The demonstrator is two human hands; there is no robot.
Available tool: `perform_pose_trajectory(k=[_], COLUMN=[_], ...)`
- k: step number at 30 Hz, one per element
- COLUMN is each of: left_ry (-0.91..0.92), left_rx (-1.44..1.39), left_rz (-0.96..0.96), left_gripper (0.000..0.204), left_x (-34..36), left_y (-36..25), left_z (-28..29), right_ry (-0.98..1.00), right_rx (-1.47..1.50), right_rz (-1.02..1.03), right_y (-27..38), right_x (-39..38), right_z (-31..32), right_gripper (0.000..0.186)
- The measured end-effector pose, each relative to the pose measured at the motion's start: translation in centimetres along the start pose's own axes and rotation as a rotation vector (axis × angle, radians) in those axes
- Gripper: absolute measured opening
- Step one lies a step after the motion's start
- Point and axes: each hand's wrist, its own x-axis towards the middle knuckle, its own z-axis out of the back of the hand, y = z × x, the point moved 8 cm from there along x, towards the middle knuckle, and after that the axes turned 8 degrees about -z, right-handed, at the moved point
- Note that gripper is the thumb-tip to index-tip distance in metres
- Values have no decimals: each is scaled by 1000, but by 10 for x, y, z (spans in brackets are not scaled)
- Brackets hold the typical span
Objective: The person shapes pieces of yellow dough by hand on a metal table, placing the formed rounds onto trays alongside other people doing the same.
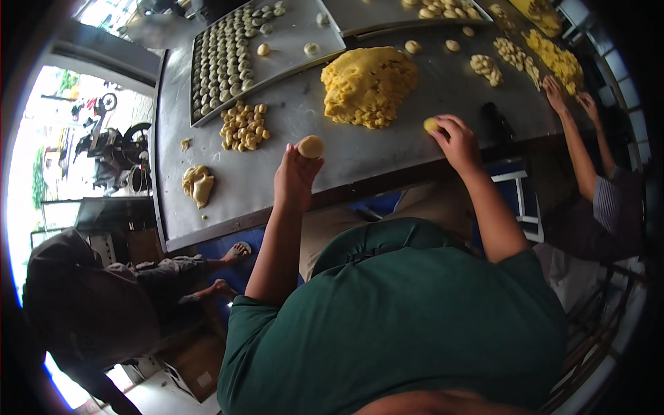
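My left hand [293, 181] is raised over the near edge of the metal table, its fingers holding a round, pale yellow piece of dough [310, 146]. To the right, my right hand [459, 144] pinches a small lump of yellow filling [432, 124] between thumb and fingers. Between and beyond the hands sits a large crumbly yellow mound [368, 83]. A cluster of small pale dough balls [244, 126] lies left of it. Closer to the table's left end rests a smooth lump of dough [199, 185].
A metal tray [294, 54] with rows of small rounds stands at the far left of the table [256, 183]; another tray [360, 15] adjoins it. At right, a co-worker's hands [564, 97] are beside more yellow filling [553, 59]. Another person [97, 297] is at lower left.
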Motion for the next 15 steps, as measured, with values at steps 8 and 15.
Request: perform_pose_trajectory(k=[8,15], left_ry=[492,560], left_rx=[-129,1307], left_rz=[215,-355], left_gripper=[74,31], left_x=[-42,-10], left_y=[-6,-48], left_z=[-120,-87], right_ry=[63,255], right_rx=[342,302], right_rz=[280,457], right_y=[132,188], right_x=[0,-4], right_z=[-45,-34], right_gripper=[28,52])
